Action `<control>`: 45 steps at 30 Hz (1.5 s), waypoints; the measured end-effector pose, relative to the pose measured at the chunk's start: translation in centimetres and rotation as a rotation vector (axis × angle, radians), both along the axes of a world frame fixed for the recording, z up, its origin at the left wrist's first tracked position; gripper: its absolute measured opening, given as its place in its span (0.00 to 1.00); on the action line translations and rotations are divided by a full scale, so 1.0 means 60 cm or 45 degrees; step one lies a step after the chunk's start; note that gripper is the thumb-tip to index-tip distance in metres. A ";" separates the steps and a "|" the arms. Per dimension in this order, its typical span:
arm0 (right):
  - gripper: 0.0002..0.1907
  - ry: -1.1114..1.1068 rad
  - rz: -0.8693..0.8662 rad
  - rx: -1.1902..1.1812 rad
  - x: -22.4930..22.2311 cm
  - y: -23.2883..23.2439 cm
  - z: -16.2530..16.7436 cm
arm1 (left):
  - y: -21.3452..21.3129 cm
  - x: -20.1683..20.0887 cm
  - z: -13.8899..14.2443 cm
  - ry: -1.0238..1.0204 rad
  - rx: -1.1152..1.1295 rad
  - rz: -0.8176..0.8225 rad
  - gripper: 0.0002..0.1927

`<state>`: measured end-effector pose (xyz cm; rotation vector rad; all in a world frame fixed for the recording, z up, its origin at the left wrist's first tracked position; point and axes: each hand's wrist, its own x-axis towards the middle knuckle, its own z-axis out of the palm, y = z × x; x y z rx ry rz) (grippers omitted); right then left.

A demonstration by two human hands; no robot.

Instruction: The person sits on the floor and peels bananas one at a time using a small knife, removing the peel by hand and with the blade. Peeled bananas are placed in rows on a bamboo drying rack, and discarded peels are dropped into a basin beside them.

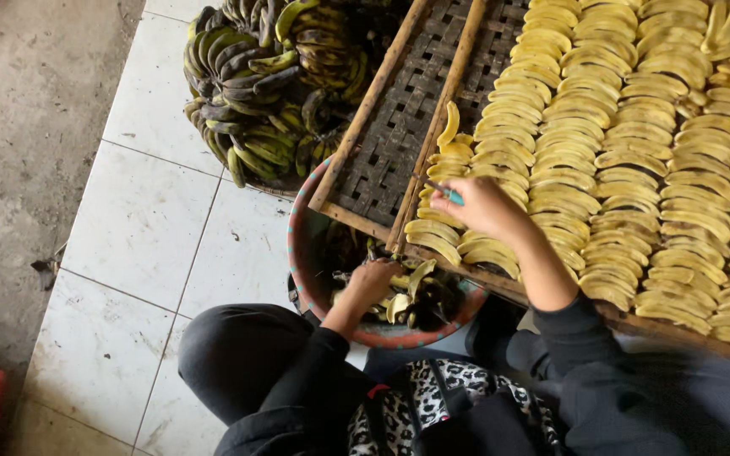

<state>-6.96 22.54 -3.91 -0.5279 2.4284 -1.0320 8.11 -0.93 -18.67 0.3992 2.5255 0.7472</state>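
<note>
Fig.: your right hand [479,205], gripping a teal-handled knife [448,194], rests at the peeled bananas [466,245] on the woven drying rack [399,127], w/ left hand [372,281] closed on peels in the red basin [302,253]; keep rows tight, blade turned away.

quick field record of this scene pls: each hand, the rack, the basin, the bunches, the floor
left hand: reaching into the basin, on the peels
right hand: over the rack edge, grip on a small blue-handled knife
rack: woven, wood-framed, rows of peeled bananas on its right part
basin: red rim, holds banana peels
unpeeled bunches: dark green-yellow, beyond the basin
floor: white tiles
</note>
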 end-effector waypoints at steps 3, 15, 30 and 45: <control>0.14 -0.212 -0.072 -0.060 0.099 0.007 -0.065 | 0.061 0.058 -0.021 0.055 -0.210 0.090 0.31; 0.21 -0.093 -0.244 0.151 0.314 -0.011 -0.241 | 0.044 0.043 0.012 -1.207 1.512 0.344 0.35; 0.20 0.097 -0.259 0.094 0.289 -0.062 -0.150 | 0.083 0.106 0.026 0.054 0.134 0.240 0.23; 0.22 0.067 -0.412 0.369 0.282 -0.075 -0.178 | -0.039 0.055 0.040 0.222 -0.511 0.043 0.13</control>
